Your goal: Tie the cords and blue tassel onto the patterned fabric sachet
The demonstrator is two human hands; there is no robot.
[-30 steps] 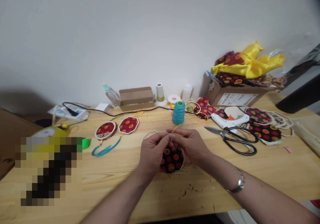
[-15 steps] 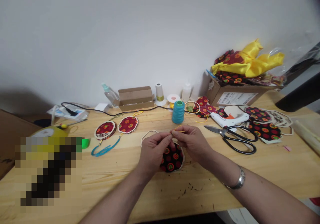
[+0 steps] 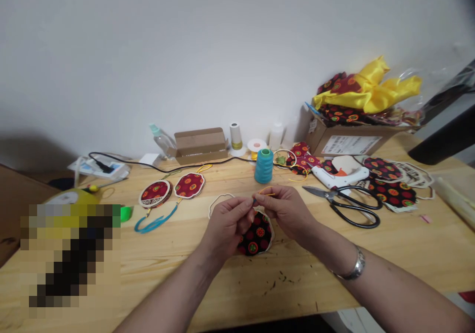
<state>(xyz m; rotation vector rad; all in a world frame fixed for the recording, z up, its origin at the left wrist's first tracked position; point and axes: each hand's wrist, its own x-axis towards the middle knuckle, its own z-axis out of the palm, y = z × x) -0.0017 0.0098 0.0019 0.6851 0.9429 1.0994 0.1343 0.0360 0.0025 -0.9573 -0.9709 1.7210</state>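
Note:
My left hand point(image 3: 232, 224) and my right hand point(image 3: 284, 209) meet fingertip to fingertip over the middle of the table. Between the right thumb and finger is pinched a thin yellow cord point(image 3: 266, 191), its end sticking out. The left fingers are closed at the same spot, and what they grip is too small to make out. Beneath the hands lies a black ornament point(image 3: 256, 239) with red flower patterns and a pale scalloped rim, partly covered by the left hand. Behind it a pale scalloped frame point(image 3: 218, 199) shows in part. A teal thread cone point(image 3: 263, 167) stands just beyond.
Black-handled scissors point(image 3: 349, 204) and a white glue gun point(image 3: 341, 178) lie to the right. At left are two red ornaments point(image 3: 190, 185) with teal tassels point(image 3: 152, 224). A cardboard box point(image 3: 349, 142) of fabric stands back right. A black cable point(image 3: 200, 166) runs along the back.
The left thumb and fingers have shifted slightly at the pinch point. Both hands stay in nearly the same place, and the table items have not moved.

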